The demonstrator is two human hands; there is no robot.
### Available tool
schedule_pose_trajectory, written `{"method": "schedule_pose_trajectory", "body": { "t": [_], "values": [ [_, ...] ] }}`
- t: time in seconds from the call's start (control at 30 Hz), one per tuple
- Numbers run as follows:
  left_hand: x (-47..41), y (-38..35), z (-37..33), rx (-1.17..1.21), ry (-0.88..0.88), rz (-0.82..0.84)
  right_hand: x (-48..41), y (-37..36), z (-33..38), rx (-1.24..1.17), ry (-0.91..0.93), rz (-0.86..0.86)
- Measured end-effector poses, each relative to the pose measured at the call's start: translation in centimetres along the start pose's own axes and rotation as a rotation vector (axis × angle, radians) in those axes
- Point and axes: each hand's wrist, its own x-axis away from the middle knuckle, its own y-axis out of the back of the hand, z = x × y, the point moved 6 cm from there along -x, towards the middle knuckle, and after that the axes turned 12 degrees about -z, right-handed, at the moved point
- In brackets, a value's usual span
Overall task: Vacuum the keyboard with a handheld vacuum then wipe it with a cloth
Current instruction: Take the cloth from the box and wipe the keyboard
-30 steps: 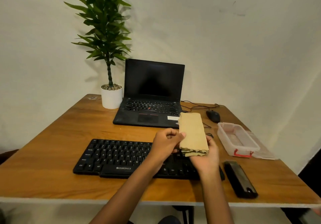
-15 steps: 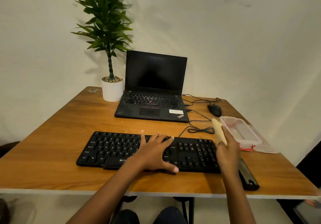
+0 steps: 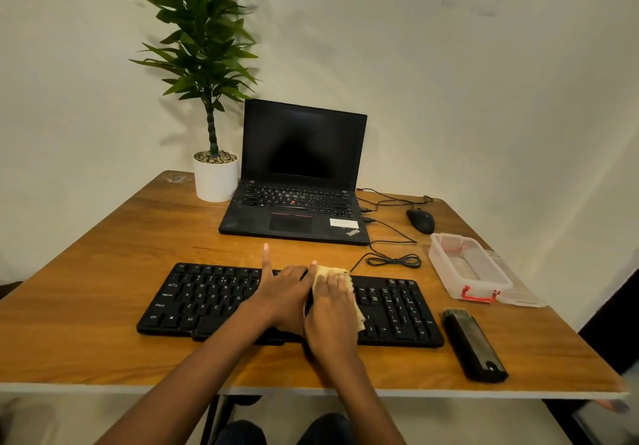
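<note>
black keyboard, tan cloth (red-clipped box)

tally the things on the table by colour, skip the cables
black: 4, keyboard, laptop, mouse, handheld vacuum
beige: 1, cloth
white: 1, plant pot
clear: 2, plastic container, lid
total: 8

The left hand and right hand are bare, as are both forearms. Below the surface's near edge, the knees wear dark trousers.
</note>
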Motion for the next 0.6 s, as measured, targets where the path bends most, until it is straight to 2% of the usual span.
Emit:
{"method": "schedule_pose_trajectory", "body": {
  "t": [0.07, 0.17, 0.23, 0.27, 0.33, 0.37, 0.43, 0.53, 0.6],
  "values": [
    [0.1, -0.1, 0.0, 0.039, 0.012, -0.006, -0.2, 0.5, 0.1, -0.275, -0.082, -0.014],
    [0.5, -0.4, 1.2, 0.086, 0.014, 0.021, -1.0, 3.6, -3.8, -0.978, -0.535, -0.074],
    [0.9, -0.7, 3.1, 0.091, 0.02, 0.064, -1.4, 5.9, -7.8, -1.08, -0.706, -0.223],
    [1.1, -0.8, 4.0, 0.088, 0.023, 0.097, -1.8, 7.0, -9.7, -1.015, -0.707, -0.307],
    [1.7, -1.0, 5.4, 0.063, 0.041, 0.161, -2.8, 8.5, -12.2, -0.668, -0.59, -0.427],
    [1.9, -0.9, 5.8, 0.048, 0.052, 0.186, -3.3, 8.5, -12.8, -0.442, -0.505, -0.43],
    [2.2, -0.7, 5.7, 0.048, 0.06, 0.215, -4.0, 6.8, -12.7, -0.085, -0.383, -0.324],
    [2.2, -0.3, 5.3, 0.071, 0.067, 0.195, -3.9, 3.3, -9.9, 0.128, -0.245, -0.137],
    [2.2, -0.3, 5.4, 0.071, 0.074, 0.172, -3.7, 1.4, -6.7, 0.09, -0.175, -0.121]
  ]
}}
